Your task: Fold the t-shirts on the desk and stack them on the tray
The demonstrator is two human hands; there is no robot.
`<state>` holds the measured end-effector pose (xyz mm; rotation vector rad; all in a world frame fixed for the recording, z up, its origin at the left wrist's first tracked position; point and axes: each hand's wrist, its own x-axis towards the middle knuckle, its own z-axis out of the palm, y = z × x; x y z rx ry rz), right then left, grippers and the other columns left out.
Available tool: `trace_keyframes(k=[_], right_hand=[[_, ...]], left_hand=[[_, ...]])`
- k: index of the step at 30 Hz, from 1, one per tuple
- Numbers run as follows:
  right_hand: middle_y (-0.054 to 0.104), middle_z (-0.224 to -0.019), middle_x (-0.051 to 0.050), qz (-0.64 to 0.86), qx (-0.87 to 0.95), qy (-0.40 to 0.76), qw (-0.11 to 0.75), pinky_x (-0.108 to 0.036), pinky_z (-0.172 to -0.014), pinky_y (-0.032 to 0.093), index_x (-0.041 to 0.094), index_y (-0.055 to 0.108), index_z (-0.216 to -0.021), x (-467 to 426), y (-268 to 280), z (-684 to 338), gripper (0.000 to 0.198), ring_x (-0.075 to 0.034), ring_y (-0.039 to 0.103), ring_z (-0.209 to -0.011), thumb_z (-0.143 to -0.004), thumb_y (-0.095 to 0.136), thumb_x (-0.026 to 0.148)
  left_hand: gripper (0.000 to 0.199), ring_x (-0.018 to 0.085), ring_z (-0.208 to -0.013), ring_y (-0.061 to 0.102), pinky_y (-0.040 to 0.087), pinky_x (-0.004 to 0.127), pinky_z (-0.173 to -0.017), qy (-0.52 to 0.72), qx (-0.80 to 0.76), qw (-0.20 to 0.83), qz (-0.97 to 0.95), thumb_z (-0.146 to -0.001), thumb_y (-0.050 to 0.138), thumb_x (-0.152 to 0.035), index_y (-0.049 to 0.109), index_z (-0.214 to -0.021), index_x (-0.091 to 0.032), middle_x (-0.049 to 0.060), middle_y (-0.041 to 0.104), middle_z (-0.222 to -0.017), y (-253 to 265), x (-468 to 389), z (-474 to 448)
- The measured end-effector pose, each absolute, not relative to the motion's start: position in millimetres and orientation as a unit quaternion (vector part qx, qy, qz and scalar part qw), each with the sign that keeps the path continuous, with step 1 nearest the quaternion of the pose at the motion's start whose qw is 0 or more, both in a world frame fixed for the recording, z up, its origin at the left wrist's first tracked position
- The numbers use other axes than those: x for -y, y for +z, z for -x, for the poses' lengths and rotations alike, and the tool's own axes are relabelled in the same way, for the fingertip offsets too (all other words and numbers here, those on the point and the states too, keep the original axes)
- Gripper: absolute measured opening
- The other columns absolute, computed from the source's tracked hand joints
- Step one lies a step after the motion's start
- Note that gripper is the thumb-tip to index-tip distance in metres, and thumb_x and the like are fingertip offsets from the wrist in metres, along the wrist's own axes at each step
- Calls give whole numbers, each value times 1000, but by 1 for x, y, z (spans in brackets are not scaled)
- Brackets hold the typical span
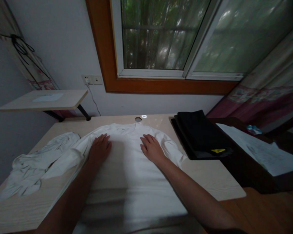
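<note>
Head view: white shirt [129, 165] spread across the desk [210, 177], its long axis running from the far edge toward the near edge, collar [130, 128] at the far end, just short of the round hole [138, 119] by that edge. Key relation: the collar lies ahead of and between the two hands, slightly beyond the fingertips; neither hand is plainly nearer to it. Left hand [100, 148] rests palm down near the shoulder on the desk's left-edge side, fingers extended and nearly together, pointing to the far edge. Right hand [151, 148] mirrors it near the other shoulder, fingers a little parted and angled inward to the collar. Both look flattened on the fabric, with no pinch or fold visible in the fingers; undersides of the palms hidden. Most of the shirt's body lies between the forearms and runs back toward the near edge; its lower end is dim, and where the hem falls cannot be told. Outside the left hand, toward the desk's left edge, a bunched white cloth [26, 172]; whether it joins the shirt is unclear. Outside the right hand, at the far right corner, folded black cloth [197, 133], apart from the shirt.
</note>
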<state>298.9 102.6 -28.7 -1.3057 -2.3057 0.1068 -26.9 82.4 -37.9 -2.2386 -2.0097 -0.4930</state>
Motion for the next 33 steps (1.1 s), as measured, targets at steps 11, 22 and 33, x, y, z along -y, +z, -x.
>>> trace_keyframes(k=[11, 22, 33], right_hand=[[70, -118, -11, 590, 770, 40, 241, -27, -99, 45, 16, 70, -116, -135, 27, -384, 41, -21, 65, -110, -87, 45, 2], [76, -102, -15, 651, 732, 199, -29, -30, -75, 49, 16, 72, -103, -146, 19, -420, 37, -27, 71, -91, -89, 63, 49], [68, -100, -4, 491, 722, 472, 124, -26, -73, 50, 20, 60, -103, -109, 56, -415, 38, -20, 64, -89, -84, 61, 53]], left_hand=[[40, 30, -133, 52, 35, 51, -117, -190, 638, 75, 743, -96, 44, -36, 62, -128, -19, 13, 60, -140, -44, -91, 36], [40, 27, -128, 53, 38, 47, -116, -223, 593, 25, 773, -95, 45, -31, 65, -126, -18, 11, 63, -135, -47, -106, 73], [40, 28, -128, 53, 39, 48, -115, -224, 589, 37, 775, -95, 44, -31, 66, -126, -17, 11, 63, -135, -48, -105, 72]])
